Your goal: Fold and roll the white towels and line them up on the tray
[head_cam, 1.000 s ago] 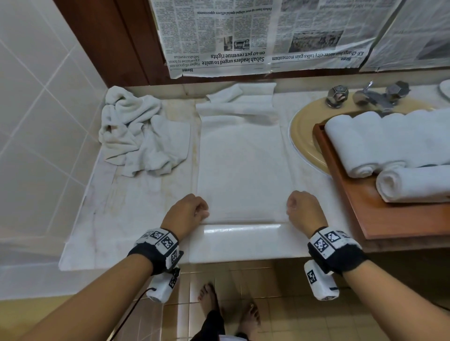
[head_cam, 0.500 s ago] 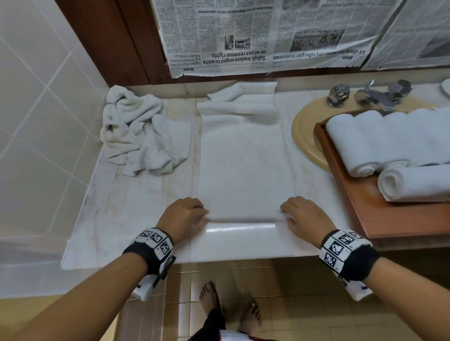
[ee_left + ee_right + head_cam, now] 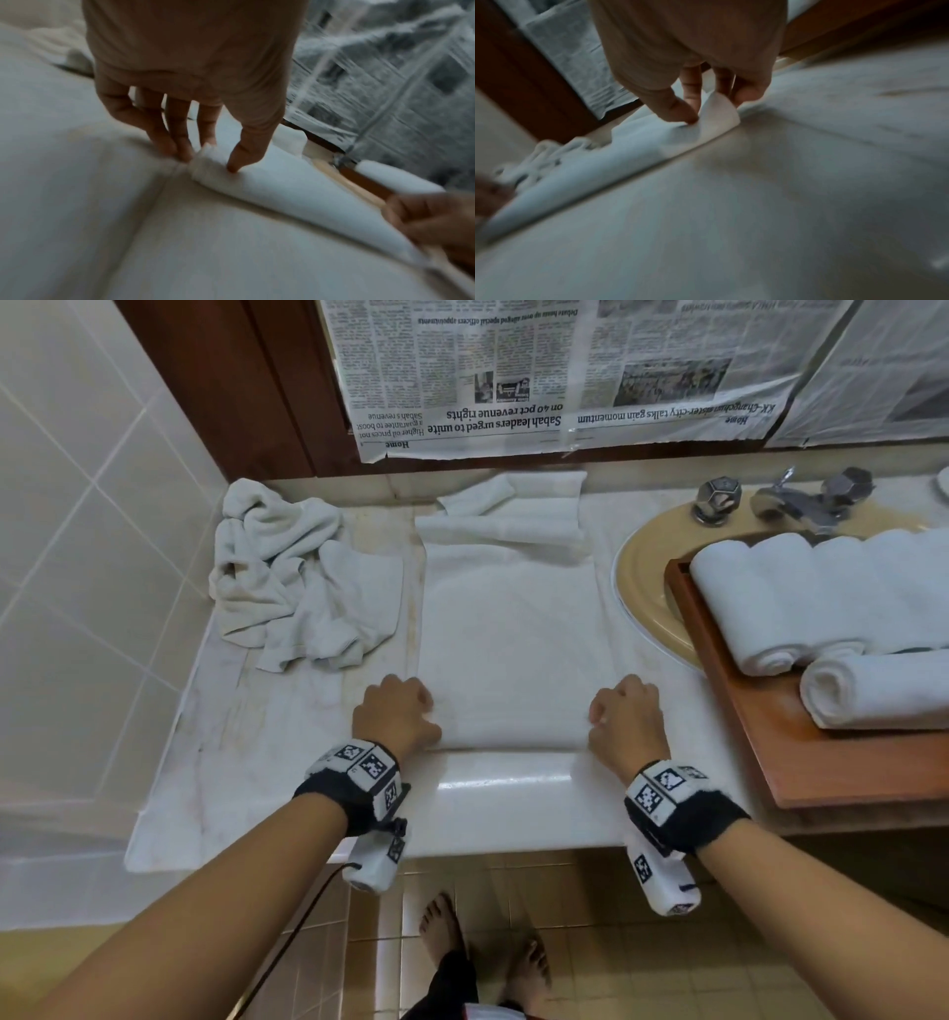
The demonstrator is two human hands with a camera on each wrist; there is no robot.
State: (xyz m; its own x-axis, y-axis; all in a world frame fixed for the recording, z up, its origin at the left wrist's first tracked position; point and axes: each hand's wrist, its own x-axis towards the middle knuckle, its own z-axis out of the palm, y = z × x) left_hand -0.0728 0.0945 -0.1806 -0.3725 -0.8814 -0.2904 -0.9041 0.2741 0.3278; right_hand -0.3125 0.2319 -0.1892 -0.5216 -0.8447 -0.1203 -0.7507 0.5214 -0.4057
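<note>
Towel [image 3: 513, 654] flat on counter [image 3: 267, 762]; L hand [image 3: 395, 713], R hand [image 3: 624, 716] pinch near corners; newspaper [image 3: 513, 377] "Sabah leaders urged to unite".

Overhead head view; close wrist views

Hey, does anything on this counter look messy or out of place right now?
Yes. A crumpled towel lies heaped at the counter's back left, unfolded. The far end of the flat towel is bunched up against the wall. The rolled towels sit neatly on the tray.

Bathroom: tiled wall [image 3: 77, 557], marble vanity counter [image 3: 267, 762], basin [image 3: 647, 588], taps [image 3: 791, 503].
</note>
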